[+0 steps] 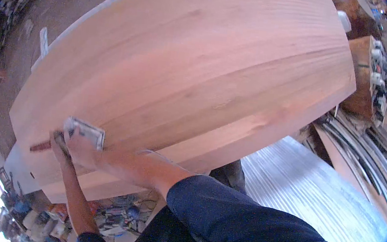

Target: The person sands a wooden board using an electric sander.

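A large, curved wooden panel (185,71) with long grain lines fills most of the view. My right hand (80,147) reaches over its lower left part and grips a pale, flat rectangular block (87,132) that lies against the wood. Close beside it, my left hand (59,145) is at the left end of the block; its fingers are blurred. A reddish-brown strip (40,146) shows just left of my left hand, and I cannot tell whether it is held.
Below the panel's right side is a ridged, silvery sheet (309,203). Long curved strips (368,154) lie at the right, under a cluttered wooden shelf (361,69). Tools and other items (119,213) are scattered beneath the panel at the lower left.
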The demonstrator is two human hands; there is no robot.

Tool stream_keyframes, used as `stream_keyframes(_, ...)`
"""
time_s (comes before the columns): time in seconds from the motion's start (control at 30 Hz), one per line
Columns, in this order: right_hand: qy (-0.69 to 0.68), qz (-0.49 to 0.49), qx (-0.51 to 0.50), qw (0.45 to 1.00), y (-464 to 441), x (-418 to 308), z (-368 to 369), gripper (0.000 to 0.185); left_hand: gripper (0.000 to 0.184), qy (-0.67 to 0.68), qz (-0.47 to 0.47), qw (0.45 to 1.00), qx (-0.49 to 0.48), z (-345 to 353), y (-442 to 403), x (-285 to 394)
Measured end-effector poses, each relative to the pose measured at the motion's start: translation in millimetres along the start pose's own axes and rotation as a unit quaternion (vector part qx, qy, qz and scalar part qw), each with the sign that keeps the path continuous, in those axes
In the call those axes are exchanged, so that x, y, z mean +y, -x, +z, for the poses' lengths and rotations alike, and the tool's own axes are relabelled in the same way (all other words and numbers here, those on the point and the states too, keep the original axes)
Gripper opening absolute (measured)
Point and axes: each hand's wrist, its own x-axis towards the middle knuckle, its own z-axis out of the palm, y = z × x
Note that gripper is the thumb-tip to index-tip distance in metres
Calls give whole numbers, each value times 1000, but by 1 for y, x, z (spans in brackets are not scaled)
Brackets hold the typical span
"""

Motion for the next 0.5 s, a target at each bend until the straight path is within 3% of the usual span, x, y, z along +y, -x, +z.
stream_keyframes(0.07,21,2,-3,1000,31,9,18,80,37,-53,33,998,17,-49,-4,-32)
stream_keyframes(0.17,3,-17,-7,1000,99,33,-23,85,33,8,10,1000,-2,12,72,-55)
stream_keyframes(0.27,-55,37,27,997,150,60,-67,89,30,-64,48,996,-45,49,88,-86)
stream_keyframes(0.33,-48,54,66,995,171,75,-91,91,32,-50,38,998,-14,116,120,-90)
stream_keyframes(0.4,-71,96,32,992,204,96,-149,94,34,-19,-8,991,-130,146,127,-110)
stream_keyframes(0.5,-51,87,79,992,248,130,-207,95,33,-71,-3,991,-117,249,198,-122)
